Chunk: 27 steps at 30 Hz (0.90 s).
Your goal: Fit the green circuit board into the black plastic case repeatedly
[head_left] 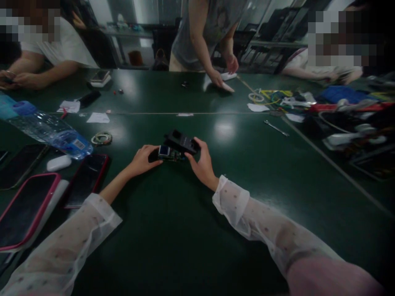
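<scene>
My left hand (145,159) grips the left end of a small circuit board with a little screen (165,151), near the middle of the green table (173,230). Between finger and thumb, my right hand (202,160) holds a black plastic cover (180,142) by its right end. The cover is tilted above the board and overlaps its upper right part. Whether the two pieces touch, I cannot tell. Under my left fingers, the board's dark left end is partly hidden.
Left of my hands lie a water bottle (55,127), a coiled cable (102,138), a red-edged phone (88,179) and a pink-cased phone (27,209). To the right are a wrench (277,128) and tangled wires (274,97). Across the table, a person's hands (224,76) handle white items.
</scene>
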{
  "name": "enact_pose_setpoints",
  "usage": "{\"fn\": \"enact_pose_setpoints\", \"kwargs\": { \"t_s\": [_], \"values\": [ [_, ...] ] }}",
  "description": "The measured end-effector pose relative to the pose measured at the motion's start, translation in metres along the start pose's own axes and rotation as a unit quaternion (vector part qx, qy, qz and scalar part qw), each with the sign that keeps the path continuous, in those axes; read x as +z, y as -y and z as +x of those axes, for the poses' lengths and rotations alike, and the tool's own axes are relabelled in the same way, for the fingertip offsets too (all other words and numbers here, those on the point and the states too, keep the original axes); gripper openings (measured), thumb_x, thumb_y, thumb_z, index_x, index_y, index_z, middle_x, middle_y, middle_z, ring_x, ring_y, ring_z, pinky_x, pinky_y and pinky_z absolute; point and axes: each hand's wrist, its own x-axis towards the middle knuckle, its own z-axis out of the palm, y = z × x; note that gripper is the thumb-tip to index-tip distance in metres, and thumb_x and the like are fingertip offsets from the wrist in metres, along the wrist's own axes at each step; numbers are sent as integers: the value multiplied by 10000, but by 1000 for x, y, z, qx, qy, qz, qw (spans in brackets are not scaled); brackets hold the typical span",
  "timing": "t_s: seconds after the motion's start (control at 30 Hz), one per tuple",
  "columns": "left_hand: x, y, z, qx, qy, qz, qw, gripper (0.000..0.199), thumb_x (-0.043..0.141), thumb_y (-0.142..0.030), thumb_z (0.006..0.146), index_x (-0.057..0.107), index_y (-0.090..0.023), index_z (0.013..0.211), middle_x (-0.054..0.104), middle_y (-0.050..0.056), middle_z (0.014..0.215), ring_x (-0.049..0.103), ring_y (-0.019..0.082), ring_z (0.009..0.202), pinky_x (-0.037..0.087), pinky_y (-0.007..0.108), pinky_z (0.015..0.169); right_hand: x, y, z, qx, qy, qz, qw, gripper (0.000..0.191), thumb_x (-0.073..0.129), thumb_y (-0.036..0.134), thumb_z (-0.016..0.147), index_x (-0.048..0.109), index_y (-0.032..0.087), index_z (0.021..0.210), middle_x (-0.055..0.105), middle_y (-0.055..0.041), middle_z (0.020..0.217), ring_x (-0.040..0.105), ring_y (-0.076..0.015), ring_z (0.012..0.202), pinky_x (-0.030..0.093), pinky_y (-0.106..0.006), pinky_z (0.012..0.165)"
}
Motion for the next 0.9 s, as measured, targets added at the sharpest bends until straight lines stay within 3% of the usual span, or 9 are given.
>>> {"fn": "enact_pose_setpoints", "kwargs": {
  "t_s": [0.1,0.33,0.5,0.73,0.9],
  "values": [
    [1,-1,0,-2,-2,2,1000,528,654,-445,819,497,-256,1286,573,72,1247,485,301,1186,417,463,954,1,3,0,-32,38,10,999,556,541,379,908,298,296,1401,468,-104,1319,481,-260,1249,425,-498,1066],
    [3,-2,1,-9,-6,22,1000,506,659,-465,811,506,-251,1244,580,79,1199,499,307,1156,429,447,918,4,-2,4,-24,80,24,996,548,542,347,911,297,310,1400,477,-103,1286,498,-272,1214,438,-523,1048],
    [2,-3,1,-12,-5,20,1000,499,660,-452,811,505,-247,1238,572,81,1220,486,310,1169,424,451,921,2,0,4,-18,91,27,995,548,549,347,906,306,306,1396,483,-104,1276,507,-271,1198,457,-514,1032],
    [1,-5,1,-1,-3,15,1000,469,653,-423,820,515,-256,1236,589,66,1217,480,304,1176,414,454,930,0,3,3,-41,60,32,997,558,553,347,903,302,324,1401,476,-93,1290,490,-272,1223,445,-512,1049],
    [2,-3,1,-7,-7,15,1000,462,655,-458,806,541,-232,1193,581,85,1188,504,306,1147,428,443,915,0,4,3,-52,90,28,994,560,544,347,907,295,312,1407,478,-101,1286,493,-278,1221,438,-526,1050]
  ]
}}
